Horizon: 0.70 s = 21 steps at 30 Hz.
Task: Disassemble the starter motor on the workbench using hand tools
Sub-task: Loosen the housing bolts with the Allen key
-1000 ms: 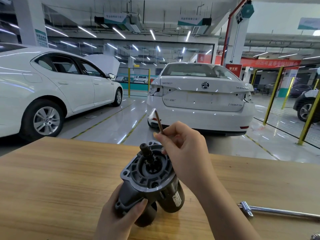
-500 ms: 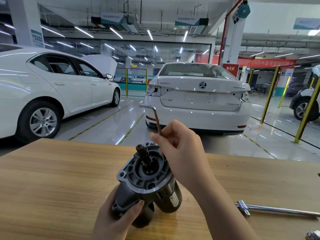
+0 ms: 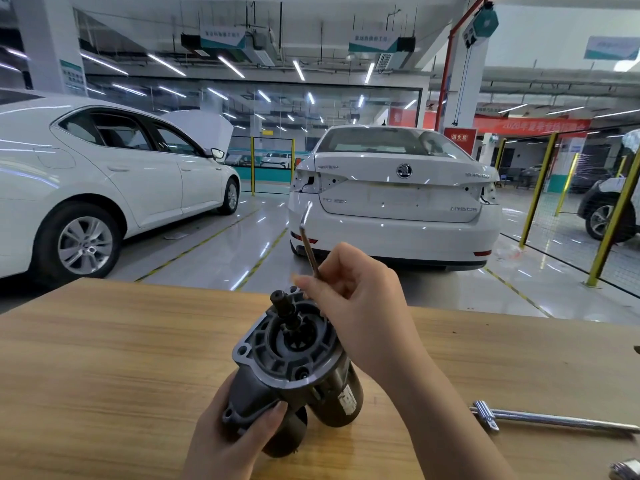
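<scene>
The dark grey starter motor (image 3: pixel 291 372) stands tilted on the wooden workbench (image 3: pixel 104 358), its flanged nose and pinion shaft pointing up and away from me. My left hand (image 3: pixel 228 434) grips its lower body from below, thumb across the housing. My right hand (image 3: pixel 356 306) pinches an L-shaped hex key (image 3: pixel 307 237) above the flange's far rim. The key's long arm runs down into my fingers and its lower tip is hidden behind them. The short bent end points up and to the right.
A chrome T-handle wrench (image 3: pixel 550 419) lies on the bench to the right. A small metal part (image 3: pixel 625 471) shows at the bottom right corner. Beyond the bench's far edge stand two white cars (image 3: pixel 394 199) on the shop floor and yellow posts (image 3: pixel 538 188).
The hex key has turned in my right hand: its short bent end pointed left half a second ago and now points up and right. My left hand keeps its hold on the motor.
</scene>
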Available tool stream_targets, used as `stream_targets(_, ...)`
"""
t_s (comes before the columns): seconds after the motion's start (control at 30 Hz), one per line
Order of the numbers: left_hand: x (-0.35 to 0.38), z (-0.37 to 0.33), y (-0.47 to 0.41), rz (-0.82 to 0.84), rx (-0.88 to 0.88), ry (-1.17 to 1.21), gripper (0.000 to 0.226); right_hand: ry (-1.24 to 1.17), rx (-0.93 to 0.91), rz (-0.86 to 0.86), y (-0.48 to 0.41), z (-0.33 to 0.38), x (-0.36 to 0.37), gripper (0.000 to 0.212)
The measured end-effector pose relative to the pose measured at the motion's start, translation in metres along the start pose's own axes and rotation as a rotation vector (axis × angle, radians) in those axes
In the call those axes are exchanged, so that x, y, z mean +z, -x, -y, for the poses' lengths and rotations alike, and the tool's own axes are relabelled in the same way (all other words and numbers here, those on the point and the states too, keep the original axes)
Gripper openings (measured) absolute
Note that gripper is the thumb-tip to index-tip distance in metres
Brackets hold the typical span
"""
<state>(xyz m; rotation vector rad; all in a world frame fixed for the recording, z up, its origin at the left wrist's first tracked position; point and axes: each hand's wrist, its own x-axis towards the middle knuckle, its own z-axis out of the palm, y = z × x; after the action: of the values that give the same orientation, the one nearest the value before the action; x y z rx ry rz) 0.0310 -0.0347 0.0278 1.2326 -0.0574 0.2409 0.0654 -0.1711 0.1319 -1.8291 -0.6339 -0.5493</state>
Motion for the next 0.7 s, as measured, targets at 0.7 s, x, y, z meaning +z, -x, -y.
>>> stream_targets(0.7,-0.0008,0.0021,0.0002,0.003,0.026,-0.039,0.047,-0.035,-0.017,-0.088,-0.001,-0.0038,-0.001,0.029)
